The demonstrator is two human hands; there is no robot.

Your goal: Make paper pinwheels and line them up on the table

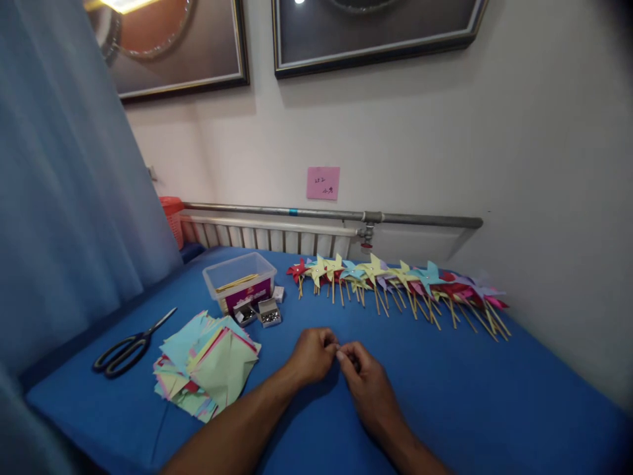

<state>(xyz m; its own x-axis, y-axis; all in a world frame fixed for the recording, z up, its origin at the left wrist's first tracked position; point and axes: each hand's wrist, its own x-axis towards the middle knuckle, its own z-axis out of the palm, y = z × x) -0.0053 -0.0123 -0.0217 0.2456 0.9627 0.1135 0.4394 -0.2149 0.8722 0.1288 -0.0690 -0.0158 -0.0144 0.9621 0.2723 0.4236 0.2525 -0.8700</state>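
Here, left grip point(312, 357) and right grip point(364, 376) meet near the paper pile point(226, 367).

Indoor room of a furnished, domestic or treatment-room sort, which of the two unclear: pale wall point(539, 158) with framed pictures point(376, 56), long blue curtain point(74, 178) at left, ribbed radiator point(277, 239) under a metal pipe point(232, 209), handwritten pink note point(323, 183) stuck above. Blue-covered surface point(475, 396), bed or table uncertain, serves as a craft bench: paper pinwheels point(373, 269) rowed along the back, loose paper sheets point(225, 366) and scissors point(129, 349) at left.
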